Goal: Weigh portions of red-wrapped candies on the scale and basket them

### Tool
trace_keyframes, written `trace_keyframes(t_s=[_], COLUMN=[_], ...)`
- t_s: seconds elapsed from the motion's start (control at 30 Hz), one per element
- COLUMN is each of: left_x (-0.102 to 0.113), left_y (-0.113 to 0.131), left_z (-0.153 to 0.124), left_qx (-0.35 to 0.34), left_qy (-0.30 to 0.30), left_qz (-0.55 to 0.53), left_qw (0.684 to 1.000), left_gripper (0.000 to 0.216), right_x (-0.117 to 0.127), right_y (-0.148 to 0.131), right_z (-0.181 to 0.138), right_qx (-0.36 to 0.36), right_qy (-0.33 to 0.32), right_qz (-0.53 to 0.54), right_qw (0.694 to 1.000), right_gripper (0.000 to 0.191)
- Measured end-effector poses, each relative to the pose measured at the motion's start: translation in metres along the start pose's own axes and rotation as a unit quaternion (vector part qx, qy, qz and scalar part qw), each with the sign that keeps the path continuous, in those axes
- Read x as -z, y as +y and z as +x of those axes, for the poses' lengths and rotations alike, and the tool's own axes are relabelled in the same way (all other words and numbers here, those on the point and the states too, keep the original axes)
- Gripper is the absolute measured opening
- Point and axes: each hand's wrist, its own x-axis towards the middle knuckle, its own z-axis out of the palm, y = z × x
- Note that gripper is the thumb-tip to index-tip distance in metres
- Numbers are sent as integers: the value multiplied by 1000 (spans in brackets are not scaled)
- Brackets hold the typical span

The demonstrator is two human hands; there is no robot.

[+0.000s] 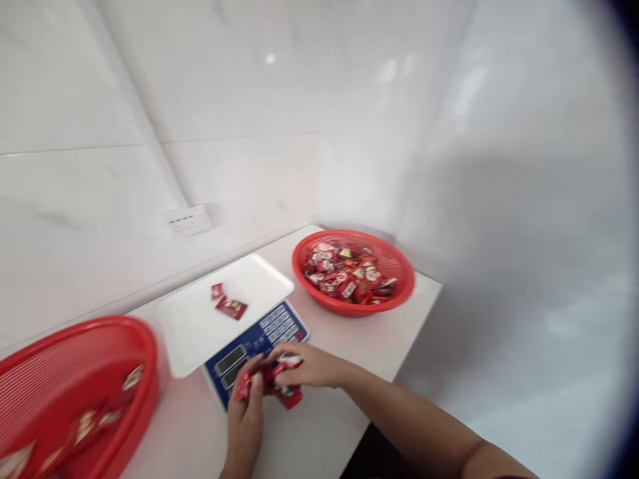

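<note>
- Left hand (245,419), nearest the camera: fingers curled shut around one end of the bunch of packets (289,398), thumb on top.
- Bunch of packets: held between both hands, just above the surface (359,339), at the front edge of the scale (249,349). Small, flat, red wrappers with white print; motion blur hides the count and the lettering.
- Handling, as a judgement: each packet is very light and soft, and the film is probably glossy and slippery, so a stack can slide apart. Pinch across the flat faces or at a sealed edge; squeeze gently, as the contents cannot be made out.
- Right hand (312,366): fingers closed over the top of the same bunch, forearm entering from the lower right.
- Left basket (70,372): red mesh, at the left edge of the surface, holding a few loose packets (132,377).
- Scale: white pan (194,332) at the rear, blue keypad (277,326) at the front. Two packets (231,307) lie on the pan, close together.
- Right basket (359,310): red mesh, at the far right corner, with heaped packets (349,273) of the same kind.
</note>
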Motion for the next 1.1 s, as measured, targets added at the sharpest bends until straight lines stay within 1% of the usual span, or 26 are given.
trace_keyframes(t_s=[0.07,0.1,0.13,0.17,0.23,0.3,0.37,0.43,0.5,0.57,0.67,0.77,0.83,0.9,0.97,1.1], left_x=[-4,-7,-9,-11,-14,-17,-18,-17,-13,-3,18,41,53,60,63,66], left_y=[8,12,16,19,22,23,23,26,33,46,73,91,94,91,87,85], left_z=[-5,-6,-7,-7,-7,-9,-11,-13,-12,-6,13,40,58,71,77,81], left_qx=[21,42,67,89,122,137,141,136,119,94,64,36,35,46,50,34], left_qy=[5,9,7,-13,-65,-107,-113,-104,-86,-42,39,71,93,113,120,129], left_qz=[-49,-72,-94,-115,-158,-195,-212,-205,-189,-163,-83,25,74,94,99,129], left_qw=[999,996,993,989,978,965,960,964,971,981,994,996,992,988,987,983], left_gripper=[46,45,44,42,42,42,42,38,34,32,32,33,36,34,31,30], right_x=[-1,-1,-2,-4,-9,-16,-21,-23,-22,-17,-10,-6,-5,-3,1,11], right_y=[10,14,16,18,19,19,18,18,20,24,30,35,37,37,37,37], right_z=[-6,-7,-6,-5,-4,-5,-7,-10,-13,-16,-23,-31,-36,-40,-45,-53], right_qx=[-79,-101,-104,-99,-83,-87,-103,-112,-114,-113,-114,-131,-140,-145,-149,-140], right_qy=[66,97,125,152,190,203,204,202,195,183,166,152,146,149,162,187], right_qz=[127,171,205,234,273,281,262,238,227,230,231,218,214,209,208,238], right_qw=[987,975,965,955,940,934,938,943,947,949,952,955,956,956,953,943], right_gripper=[30,30,32,33,34,34,34,35,37,38,39,41,42,43,44,42])
